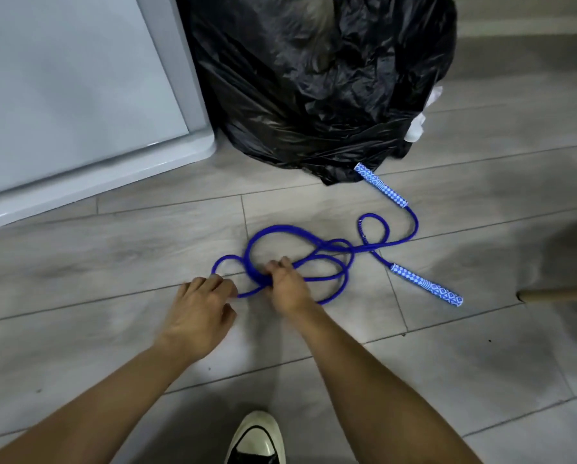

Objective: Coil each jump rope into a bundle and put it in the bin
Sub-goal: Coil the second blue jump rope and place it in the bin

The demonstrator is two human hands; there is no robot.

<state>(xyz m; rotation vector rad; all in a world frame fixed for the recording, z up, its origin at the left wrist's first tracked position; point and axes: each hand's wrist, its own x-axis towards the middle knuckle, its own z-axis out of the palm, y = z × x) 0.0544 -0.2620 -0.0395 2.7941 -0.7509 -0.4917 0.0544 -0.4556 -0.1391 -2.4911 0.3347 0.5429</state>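
White cabinet (79, 95) edge far left of the left grip (200, 309); bare floor (113, 262) between. Left grip curled at a loop's end; hold on cord unclear, blurred. Right grip (289, 286) clutches bunched loops of one blue jump rope (330, 283) on the floor. One black-lined bin (314, 78) beyond it. Two handles right of it: far handle (381, 185) touching the bin, near handle (426, 284) loose. One wooden stick (558, 294) far right.

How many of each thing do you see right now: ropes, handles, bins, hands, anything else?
Jump rope: 1
Handles: 2
Bin: 1
Hands: 2, left hand and right hand
Shoe: 1
Total: 7
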